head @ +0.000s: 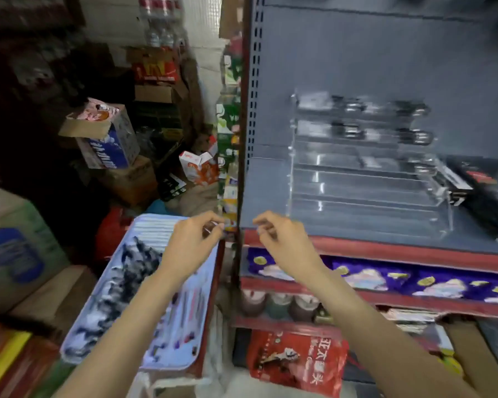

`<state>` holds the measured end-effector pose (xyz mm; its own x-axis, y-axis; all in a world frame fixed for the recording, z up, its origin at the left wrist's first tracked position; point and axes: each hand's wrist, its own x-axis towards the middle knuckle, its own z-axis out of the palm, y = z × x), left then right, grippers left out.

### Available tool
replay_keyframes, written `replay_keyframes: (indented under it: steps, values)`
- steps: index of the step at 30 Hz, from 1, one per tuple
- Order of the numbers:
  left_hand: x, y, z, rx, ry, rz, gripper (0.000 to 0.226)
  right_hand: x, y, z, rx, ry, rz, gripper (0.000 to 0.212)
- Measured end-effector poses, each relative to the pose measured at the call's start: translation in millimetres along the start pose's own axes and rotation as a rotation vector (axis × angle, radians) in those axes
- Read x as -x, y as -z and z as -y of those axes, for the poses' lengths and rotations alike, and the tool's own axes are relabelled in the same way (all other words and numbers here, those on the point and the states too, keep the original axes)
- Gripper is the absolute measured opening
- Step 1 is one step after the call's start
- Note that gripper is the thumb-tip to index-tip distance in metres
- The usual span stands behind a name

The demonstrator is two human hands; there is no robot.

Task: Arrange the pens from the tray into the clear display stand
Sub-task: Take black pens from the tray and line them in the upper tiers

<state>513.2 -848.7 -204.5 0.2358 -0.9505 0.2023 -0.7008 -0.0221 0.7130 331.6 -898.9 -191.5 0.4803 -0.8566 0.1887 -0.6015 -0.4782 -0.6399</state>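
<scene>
A pale blue tray (pixel 156 226) lies low on the left, holding a heap of dark pens (pixel 127 271) and several red ones (pixel 184 317). The clear tiered display stand (pixel 365 182) sits on the grey shelf (pixel 268 193) to the right, with dark pens (pixel 348 106) in its upper tiers. My left hand (pixel 194 244) hovers over the tray's far right corner, its fingertips pinching what looks like a thin pen. My right hand (pixel 279 239) is level with the shelf's front edge with its fingers curled; blur hides whether it holds anything.
Black boxes (pixel 472 185) lie on the shelf right of the stand. Purple packets (pixel 385 278) and jars (pixel 276 304) fill the lower shelves, and a red bag (pixel 296 363) sits below them. Cardboard cartons (pixel 20 245) and stacked boxes crowd the left and back.
</scene>
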Motion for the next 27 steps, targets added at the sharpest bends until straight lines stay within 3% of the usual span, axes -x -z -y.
replay_keyframes:
  steps: [3, 10, 14, 18, 21, 27]
  values:
    - [30, 31, 67, 0.035, 0.111, 0.039, 0.011, 5, -68, 26, 0.009, 0.009, 0.121, 0.021]
    - [75, 76, 165, -0.167, 0.247, 0.122, 0.027, 6, -178, 55, 0.042, -0.162, 0.410, 0.035]
    - [81, 76, 200, -0.338, 0.169, 0.283, 0.045, 1, -211, 53, 0.065, -0.299, 0.399, 0.038]
    - [82, 69, 218, -0.440, 0.085, 0.415, 0.057, -7, -227, 49, 0.052, -0.417, 0.307, 0.025]
    - [82, 70, 223, -0.474, 0.088, 0.451, 0.058, -12, -233, 49, -0.007, -0.525, 0.291, 0.014]
    - [82, 73, 224, -0.421, 0.073, 0.462, 0.055, -18, -242, 55, -0.036, -0.635, 0.280, 0.023]
